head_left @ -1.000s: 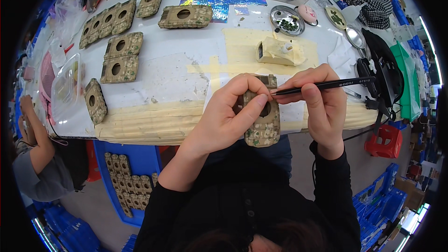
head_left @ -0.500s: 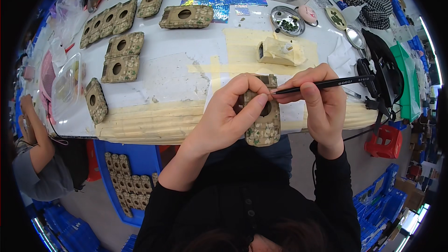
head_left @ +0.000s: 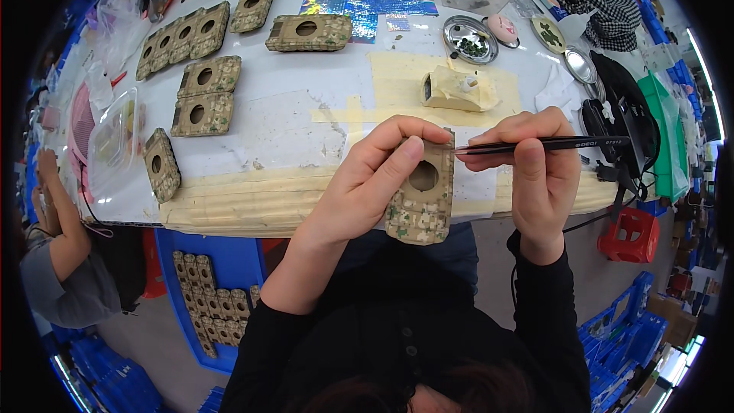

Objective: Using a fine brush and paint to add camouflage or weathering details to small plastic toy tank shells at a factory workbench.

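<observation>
A camouflage-patterned model tank hull (head_left: 420, 214) with a round hole in its top is held over the table's front edge. My left hand (head_left: 355, 183) grips it from the left, thumb and forefinger near its far end. My right hand (head_left: 547, 180) holds black tweezers (head_left: 554, 144) almost level. Their tips are at the hull's right edge, near the left forefinger. Anything between the tips is too small to make out. Just beyond my hands stands a small masking-taped block (head_left: 459, 92) on taped paper.
More camouflage hulls (head_left: 206, 111) stand on the table's left. Others lie in a blue tray (head_left: 252, 260) below the edge. A round tin (head_left: 470, 38) with dark green bits sits at the back right. Another person's arm (head_left: 65, 203) is at far left, a red stool (head_left: 631, 233) at right.
The tweezers have swung to nearly level and shifted slightly right. The hull has moved a little left and turned slightly, and my left thumb has drawn back from the tweezer tips.
</observation>
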Motion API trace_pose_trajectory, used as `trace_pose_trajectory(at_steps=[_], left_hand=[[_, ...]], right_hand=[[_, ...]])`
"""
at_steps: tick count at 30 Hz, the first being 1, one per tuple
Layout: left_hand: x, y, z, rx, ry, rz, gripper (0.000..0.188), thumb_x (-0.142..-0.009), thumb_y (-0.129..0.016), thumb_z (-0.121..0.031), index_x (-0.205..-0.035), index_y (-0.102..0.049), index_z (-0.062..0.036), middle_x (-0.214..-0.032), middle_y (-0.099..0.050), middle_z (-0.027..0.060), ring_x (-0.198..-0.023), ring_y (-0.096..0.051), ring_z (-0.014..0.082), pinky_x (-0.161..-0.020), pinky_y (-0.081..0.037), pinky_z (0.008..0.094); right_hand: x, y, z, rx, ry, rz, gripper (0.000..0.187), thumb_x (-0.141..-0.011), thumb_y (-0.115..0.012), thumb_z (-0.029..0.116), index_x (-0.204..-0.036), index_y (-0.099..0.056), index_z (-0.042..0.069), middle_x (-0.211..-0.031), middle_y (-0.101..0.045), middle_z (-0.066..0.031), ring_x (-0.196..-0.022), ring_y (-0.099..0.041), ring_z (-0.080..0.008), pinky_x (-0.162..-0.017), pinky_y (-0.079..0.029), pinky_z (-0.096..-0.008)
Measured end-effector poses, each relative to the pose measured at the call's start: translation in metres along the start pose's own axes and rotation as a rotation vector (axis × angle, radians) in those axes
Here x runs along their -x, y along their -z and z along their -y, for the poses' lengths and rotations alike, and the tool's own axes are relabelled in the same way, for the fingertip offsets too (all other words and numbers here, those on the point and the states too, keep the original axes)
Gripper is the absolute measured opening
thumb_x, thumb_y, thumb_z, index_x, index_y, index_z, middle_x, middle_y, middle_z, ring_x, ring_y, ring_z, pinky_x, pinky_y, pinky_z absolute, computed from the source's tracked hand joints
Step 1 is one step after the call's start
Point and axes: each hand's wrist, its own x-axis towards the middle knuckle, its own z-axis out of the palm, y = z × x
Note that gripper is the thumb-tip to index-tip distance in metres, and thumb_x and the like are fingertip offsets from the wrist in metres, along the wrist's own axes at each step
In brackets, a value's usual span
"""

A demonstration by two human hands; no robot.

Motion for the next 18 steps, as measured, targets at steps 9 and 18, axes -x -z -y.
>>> trace_pose_trajectory(at_steps=[9, 18], left_hand=[[0.0029, 0.0036, 0.0071, -0.230, -0.138, 0.064, 0.013, -0.096, -0.046, -0.013, -0.101, -0.053, -0.0019, -0.091, -0.054, -0.0009, -0.077, -0.047, 0.0018, -0.066, -0.039, 0.0173], [0.0030, 0.0022, 0.0081, -0.270, -0.163, 0.047, 0.012, -0.096, -0.046, -0.012, -0.100, -0.052, -0.0020, -0.088, -0.053, -0.0023, -0.072, -0.043, 0.0003, -0.061, -0.035, 0.0161]], right_hand=[[-0.0064, -0.0001, 0.0070, 0.035, -0.174, 0.051, 0.017, -0.096, -0.048, 0.014, -0.094, -0.049, -0.003, -0.084, -0.061, -0.0114, -0.079, -0.066, -0.0164, -0.069, -0.056, -0.0255], [-0.0024, -0.0032, 0.0069, 0.044, -0.168, 0.047, 0.015, -0.095, -0.049, 0.011, -0.093, -0.050, -0.004, -0.084, -0.062, -0.0120, -0.079, -0.066, -0.0167, -0.068, -0.056, -0.0252]])
